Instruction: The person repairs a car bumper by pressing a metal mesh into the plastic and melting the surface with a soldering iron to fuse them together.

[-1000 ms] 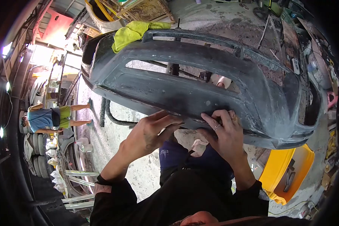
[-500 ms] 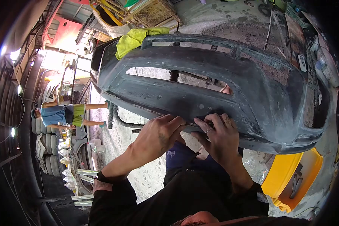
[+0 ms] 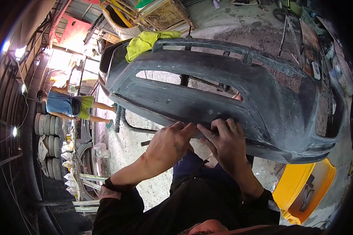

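Observation:
A dark grey car bumper [image 3: 208, 92], scuffed and dusty, stretches across the view in front of me, with long slots cut through it. My left hand [image 3: 166, 143] is at its near edge, fingers bent and pinched together. Close by on the right, my right hand [image 3: 225, 139] rests against the same edge, its thumb under the fingers and one finger pointing towards the left hand. The fingertips of both hands nearly meet. Whatever is between them is too small and hidden to make out. A yellow-green cloth [image 3: 147, 44] lies over the bumper's far left edge.
A dark stand bar [image 3: 135, 128] sticks out below the bumper at left. A yellow panel [image 3: 294, 188] lies on the floor at lower right. Another person [image 3: 68, 105] is in the background at left, near stacked tyres [image 3: 51, 124]. Wooden frames [image 3: 164, 15] stand behind.
Both hands stay at the bumper's near edge, with their fingertips shifted slightly. The view has tilted a little. The person in the background has changed stance.

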The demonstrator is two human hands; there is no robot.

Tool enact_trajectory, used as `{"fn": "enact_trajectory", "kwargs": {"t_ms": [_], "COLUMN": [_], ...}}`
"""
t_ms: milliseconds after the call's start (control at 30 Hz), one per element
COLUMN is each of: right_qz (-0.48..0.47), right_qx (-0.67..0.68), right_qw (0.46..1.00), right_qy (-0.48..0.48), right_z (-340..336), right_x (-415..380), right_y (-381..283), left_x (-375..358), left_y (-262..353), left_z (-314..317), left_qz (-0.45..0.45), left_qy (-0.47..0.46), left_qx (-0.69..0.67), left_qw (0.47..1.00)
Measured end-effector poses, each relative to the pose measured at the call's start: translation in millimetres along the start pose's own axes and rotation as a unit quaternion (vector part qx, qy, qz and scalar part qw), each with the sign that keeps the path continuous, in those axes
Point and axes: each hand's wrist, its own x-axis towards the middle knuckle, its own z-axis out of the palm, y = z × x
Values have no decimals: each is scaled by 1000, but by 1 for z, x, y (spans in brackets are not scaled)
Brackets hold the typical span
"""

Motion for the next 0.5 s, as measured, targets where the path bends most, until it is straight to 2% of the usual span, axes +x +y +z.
{"fn": "enact_trajectory", "kwargs": {"t_ms": [67,167,233,500], "right_qz": [-5,-26,-5,17], "right_qx": [1,-9,16,32], "right_qw": [1000,1000,1000,999], "right_qy": [-5,-7,-11,1], "right_z": [-1,-2,-1,-2], "right_x": [2,5,4,4], "right_y": [-1,-2,-1,1], "left_x": [-2,-5,-3,-3], "left_y": [-2,-10,-12,-16], "left_z": [5,15,19,-3], "left_qz": [-15,9,26,-20], "left_qy": [14,44,52,40], "left_qx": [-18,-19,-36,-97], "left_qw": [1000,999,998,994]}}
